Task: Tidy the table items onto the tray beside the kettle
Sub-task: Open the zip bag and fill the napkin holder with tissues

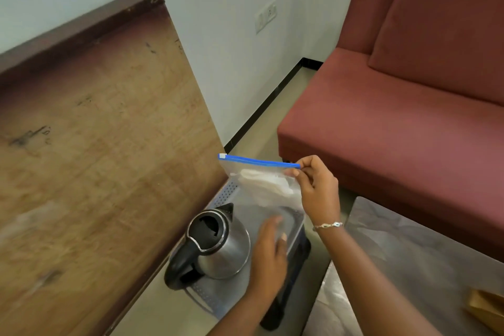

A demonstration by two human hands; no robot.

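A clear zip bag (261,185) with a blue seal strip and something white inside hangs above the metal tray (226,194). My right hand (316,188) pinches the bag's top right corner at the seal. My left hand (268,251) is lower down, blurred, with its fingers against the bag's bottom part over the tray; whether it grips the plastic is unclear. A steel kettle (218,243) with a black handle and open top stands on the left part of the tray, just left of my left hand.
A worn wooden tabletop (95,144) fills the left. The tray rests on a dark low stand (294,262) between it and a grey table (425,262) at the right, where a brown paper item (485,311) lies. A red sofa (395,103) stands behind.
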